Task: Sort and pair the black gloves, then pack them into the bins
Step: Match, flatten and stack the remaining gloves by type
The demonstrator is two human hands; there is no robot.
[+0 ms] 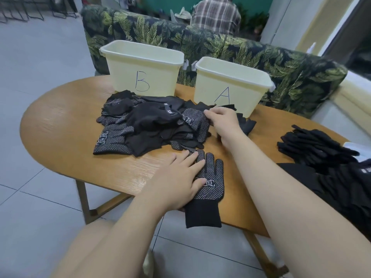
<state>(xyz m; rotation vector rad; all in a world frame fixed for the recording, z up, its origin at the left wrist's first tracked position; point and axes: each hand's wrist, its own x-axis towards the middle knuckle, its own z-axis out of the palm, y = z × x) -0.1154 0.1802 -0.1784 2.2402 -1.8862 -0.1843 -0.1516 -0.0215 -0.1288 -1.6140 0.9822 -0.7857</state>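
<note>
A heap of black gloves (144, 123), several with white grip dots, lies in the middle of the oval wooden table (60, 125). One dotted glove (210, 189) lies flat, palm up, at the table's near edge, its cuff hanging over. My left hand (176, 181) rests flat on its left side with straight fingers. My right hand (222, 121) reaches into the heap's right side and pinches a dotted glove (195, 119). Behind the heap stand two pale yellow bins, one marked B (142, 69) and one marked A (230, 85).
A second pile of black gloves (315, 145) lies at the table's right end, with more dark cloth (341, 187) below it. A leaf-patterned sofa (281, 63) stands behind the table, and a person in a plaid shirt (216, 15) sits beyond it. Grey tiled floor surrounds the table.
</note>
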